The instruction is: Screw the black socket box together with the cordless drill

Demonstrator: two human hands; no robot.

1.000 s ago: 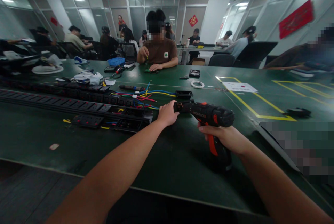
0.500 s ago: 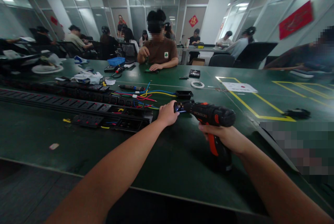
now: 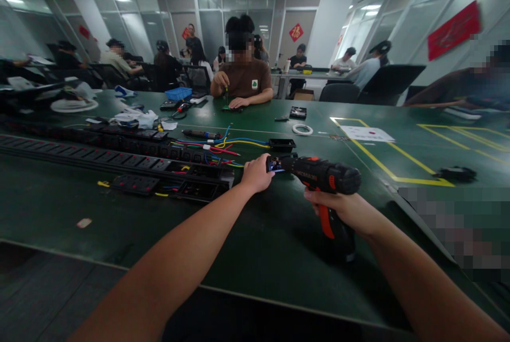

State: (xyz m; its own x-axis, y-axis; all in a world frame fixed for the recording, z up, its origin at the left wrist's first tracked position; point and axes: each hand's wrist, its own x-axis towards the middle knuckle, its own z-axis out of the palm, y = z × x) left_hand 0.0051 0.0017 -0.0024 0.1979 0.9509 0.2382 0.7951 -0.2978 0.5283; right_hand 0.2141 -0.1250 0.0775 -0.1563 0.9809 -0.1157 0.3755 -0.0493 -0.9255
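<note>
Right hand (image 3: 338, 206) grips the power drill (image 3: 319, 173) by its handle; from here I see its front end pointing left toward a small dark part (image 3: 274, 163) held in the left hand (image 3: 256, 173), right of the long socket strip (image 3: 131, 161) on the tabletop (image 3: 255, 246).

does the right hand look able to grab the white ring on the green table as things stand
Probably not: the right hand is gripping the cordless drill. The white ring lies uncovered farther across the green table, so the full hand seems the main obstacle.
</note>
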